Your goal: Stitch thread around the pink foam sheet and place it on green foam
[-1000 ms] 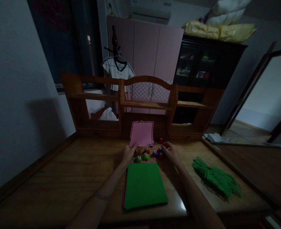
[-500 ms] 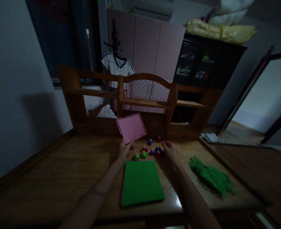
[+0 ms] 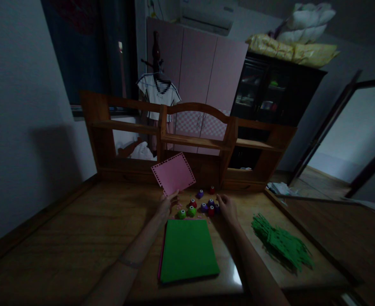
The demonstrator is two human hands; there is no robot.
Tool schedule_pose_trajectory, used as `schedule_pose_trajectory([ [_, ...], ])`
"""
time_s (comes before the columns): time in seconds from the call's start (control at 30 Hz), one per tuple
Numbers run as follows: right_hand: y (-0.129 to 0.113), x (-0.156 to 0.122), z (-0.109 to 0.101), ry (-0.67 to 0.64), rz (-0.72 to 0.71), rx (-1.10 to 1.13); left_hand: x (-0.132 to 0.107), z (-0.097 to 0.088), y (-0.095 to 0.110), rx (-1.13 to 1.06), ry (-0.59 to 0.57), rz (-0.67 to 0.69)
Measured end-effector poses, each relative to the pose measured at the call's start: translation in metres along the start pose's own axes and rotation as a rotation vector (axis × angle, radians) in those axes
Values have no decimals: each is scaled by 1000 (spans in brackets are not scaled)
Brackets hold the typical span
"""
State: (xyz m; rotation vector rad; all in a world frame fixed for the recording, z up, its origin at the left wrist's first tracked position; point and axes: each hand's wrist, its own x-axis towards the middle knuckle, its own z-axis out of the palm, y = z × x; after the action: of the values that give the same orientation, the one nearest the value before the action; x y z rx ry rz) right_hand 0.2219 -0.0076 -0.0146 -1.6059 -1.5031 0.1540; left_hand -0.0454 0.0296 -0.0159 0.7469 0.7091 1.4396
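My left hand [image 3: 166, 204] pinches the lower corner of a pink sheet [image 3: 173, 174], which is tilted upright above the desk. Small cut-out holes run along the sheet's edges. My right hand [image 3: 227, 208] is closed, thumb and fingertips together, beside the group of small punches; anything between its fingers is too dark to make out. Among these little craft punches are a green one [image 3: 192, 211], a red one [image 3: 210, 211] and a purple one [image 3: 200, 194]. Pink paper bits [image 3: 179, 206] lie scattered around them. Nearer to me is a stack of green sheets [image 3: 189, 250], with pink edges showing at its left.
A tangled pile of green cut paper [image 3: 281, 242] lies on the right of the wooden desk [image 3: 79, 238]. Along the desk's back edge stands a wooden shelf unit [image 3: 193, 138]. Behind it are a pink wardrobe [image 3: 196, 72] and a dark cabinet [image 3: 270, 93].
The pink sheet has tipped a little further to the left in my left hand. My right hand stays beside the punches. The whole view has shifted slightly downward.
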Motion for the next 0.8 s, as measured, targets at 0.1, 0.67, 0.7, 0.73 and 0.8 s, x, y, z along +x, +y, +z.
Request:
schedule_pose_trajectory([
  [0.1, -3, -2, 0, -14, -44, -8, -2, 0, 5, -84, -12, -52],
  [0.67, -85, -42, 26, -206, -554, -150, -1, 5, -1, 49, -9, -5],
  [0.7, -86, -42, 25, -216, -559, -151, -3, 6, -1, 86, -18, -11],
  [0.73, -86, -43, 24, -228, -562, -151, -6, 7, 0, 127, -35, -11],
  [0.8, -87, -44, 21, -248, -565, -149, -11, 10, 2, 215, -73, 10],
])
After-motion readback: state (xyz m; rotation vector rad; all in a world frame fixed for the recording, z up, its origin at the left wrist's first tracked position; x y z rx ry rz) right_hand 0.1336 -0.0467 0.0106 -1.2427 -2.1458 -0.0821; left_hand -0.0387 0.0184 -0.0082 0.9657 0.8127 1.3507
